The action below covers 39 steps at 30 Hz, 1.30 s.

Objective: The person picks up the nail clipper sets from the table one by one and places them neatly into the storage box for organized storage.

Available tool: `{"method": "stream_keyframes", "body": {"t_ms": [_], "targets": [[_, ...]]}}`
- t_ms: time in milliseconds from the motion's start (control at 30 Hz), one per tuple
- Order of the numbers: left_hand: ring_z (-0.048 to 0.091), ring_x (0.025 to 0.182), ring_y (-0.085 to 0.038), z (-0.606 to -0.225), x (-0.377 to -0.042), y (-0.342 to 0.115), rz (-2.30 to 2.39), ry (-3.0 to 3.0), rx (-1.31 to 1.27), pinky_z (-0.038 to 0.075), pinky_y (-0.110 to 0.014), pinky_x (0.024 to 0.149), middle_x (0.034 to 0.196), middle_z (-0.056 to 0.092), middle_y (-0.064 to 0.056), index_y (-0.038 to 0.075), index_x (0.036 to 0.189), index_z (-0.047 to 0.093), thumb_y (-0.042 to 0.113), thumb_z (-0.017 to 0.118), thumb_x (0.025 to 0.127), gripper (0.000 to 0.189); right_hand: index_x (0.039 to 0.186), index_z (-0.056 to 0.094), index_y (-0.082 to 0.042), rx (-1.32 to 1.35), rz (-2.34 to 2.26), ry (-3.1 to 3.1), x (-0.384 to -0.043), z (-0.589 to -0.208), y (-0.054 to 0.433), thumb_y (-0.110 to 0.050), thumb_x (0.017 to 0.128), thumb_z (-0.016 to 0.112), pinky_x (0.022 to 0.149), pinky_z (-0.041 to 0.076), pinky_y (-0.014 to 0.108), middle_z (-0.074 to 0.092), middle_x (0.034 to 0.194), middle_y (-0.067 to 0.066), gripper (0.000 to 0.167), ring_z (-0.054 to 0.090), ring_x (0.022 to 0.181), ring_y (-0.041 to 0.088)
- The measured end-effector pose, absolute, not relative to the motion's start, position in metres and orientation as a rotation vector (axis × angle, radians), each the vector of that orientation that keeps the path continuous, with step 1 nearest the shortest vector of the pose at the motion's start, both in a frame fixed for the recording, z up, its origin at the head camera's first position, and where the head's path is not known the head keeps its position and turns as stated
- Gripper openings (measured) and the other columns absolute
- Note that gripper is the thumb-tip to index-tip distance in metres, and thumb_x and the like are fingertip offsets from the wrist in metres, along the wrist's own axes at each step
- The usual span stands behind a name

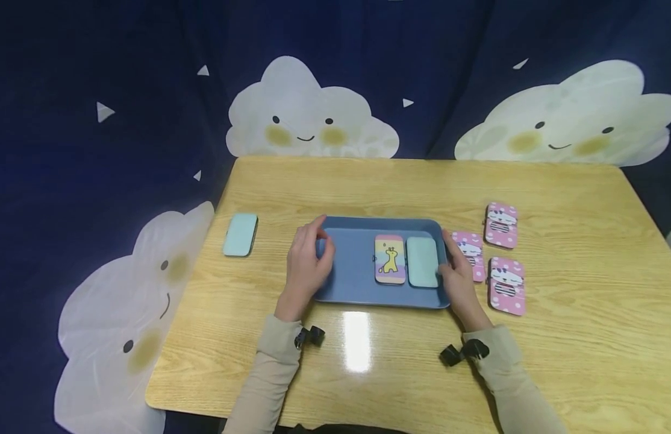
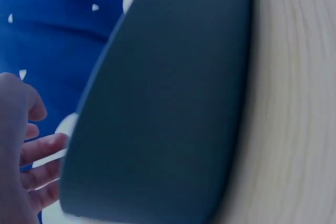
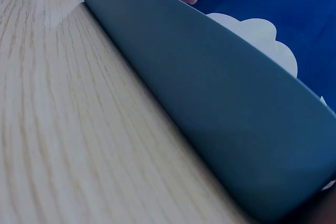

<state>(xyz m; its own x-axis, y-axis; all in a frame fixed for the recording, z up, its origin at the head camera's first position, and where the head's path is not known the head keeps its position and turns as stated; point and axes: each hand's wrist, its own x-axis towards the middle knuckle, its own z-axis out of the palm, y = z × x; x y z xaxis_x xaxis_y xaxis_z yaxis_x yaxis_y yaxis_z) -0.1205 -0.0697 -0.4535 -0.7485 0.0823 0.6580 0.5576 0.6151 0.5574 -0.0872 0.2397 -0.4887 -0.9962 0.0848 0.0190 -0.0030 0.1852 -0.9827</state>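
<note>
A blue tray (image 1: 349, 292) lies before me, holding a tin with a yellow giraffe (image 1: 390, 260) and a mint-green tin (image 1: 423, 262) side by side in its right half. At the tray's left end is my left hand (image 1: 307, 265), its fingers loosely bent near the rim and the thumb apart from them. My right hand (image 1: 459, 280) grips the right wall of the tray, thumb inside beside the mint-green tin, fingers outside. In the left wrist view the tray wall (image 2: 163, 108) hides some of the left fingers (image 2: 44, 150). From the right wrist, the tray's wall (image 3: 210, 98) fills the middle.
Right of the tray lie three pink tins with a white animal: one (image 1: 470, 253) close by the right fingers, another (image 1: 500, 225) farther back, one (image 1: 506, 286) nearer. A second mint-green tin (image 1: 240, 234) lies on the wooden table (image 1: 205, 349) at the left. A dark blue curtain (image 1: 422, 36) hangs behind.
</note>
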Motion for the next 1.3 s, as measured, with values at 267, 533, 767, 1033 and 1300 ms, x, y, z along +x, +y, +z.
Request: {"method": "stream_keyframes", "body": {"t_ms": [267, 533, 767, 1033, 1300], "targets": [[0.058, 0.085, -0.028, -0.464, -0.127, -0.09, -1.09, -2.207, -0.382, 0.051, -0.038, 0.073, 0.089, 0.062, -0.014, -0.004, 0.122, 0.062, 0.001, 0.059, 0.089, 0.034, 0.156, 0.025, -0.008, -0.066, 1.983, -2.353, -0.086, -0.488, 0.239, 0.017, 0.083, 0.04, 0.121, 0.01, 0.026, 0.018, 0.164, 0.009, 0.078, 0.01, 0.15, 0.021], [0.058, 0.086, -0.029, -0.471, -0.128, -0.096, -1.103, -2.215, -0.352, 0.052, -0.039, 0.075, 0.089, 0.062, -0.014, -0.005, 0.12, 0.063, -0.001, 0.059, 0.088, 0.033, 0.157, 0.025, -0.008, -0.088, 1.978, -2.365, -0.086, -0.488, 0.238, 0.016, 0.084, 0.039, 0.123, 0.008, 0.039, 0.018, 0.164, 0.008, 0.078, 0.01, 0.15, 0.021], [0.057, 0.087, -0.033, -0.478, -0.133, -0.107, -1.01, -2.175, -0.299, 0.051, -0.042, 0.074, 0.087, 0.062, -0.014, -0.004, 0.112, 0.066, -0.002, 0.06, 0.086, 0.027, 0.157, 0.025, -0.008, -0.088, 1.971, -2.367, -0.087, -0.488, 0.239, 0.016, 0.084, 0.04, 0.123, 0.008, 0.037, 0.018, 0.164, 0.008, 0.078, 0.01, 0.15, 0.022], [0.055, 0.084, -0.035, -0.486, -0.136, -0.124, -0.859, -2.171, -0.262, 0.048, -0.043, 0.071, 0.089, 0.063, -0.016, -0.005, 0.104, 0.067, -0.001, 0.06, 0.083, 0.022, 0.157, 0.024, -0.008, -0.092, 1.993, -2.355, -0.086, -0.486, 0.239, 0.017, 0.083, 0.039, 0.122, 0.009, 0.029, 0.017, 0.164, 0.009, 0.079, 0.009, 0.151, 0.021], [0.051, 0.09, -0.038, -0.493, -0.137, -0.14, -0.727, -2.217, -0.141, 0.043, -0.049, 0.076, 0.095, 0.064, -0.018, -0.004, 0.102, 0.067, -0.002, 0.062, 0.082, 0.021, 0.157, 0.025, -0.008, -0.086, 1.988, -2.356, -0.086, -0.487, 0.239, 0.017, 0.083, 0.039, 0.122, 0.009, 0.028, 0.017, 0.164, 0.009, 0.079, 0.009, 0.151, 0.021]]}}
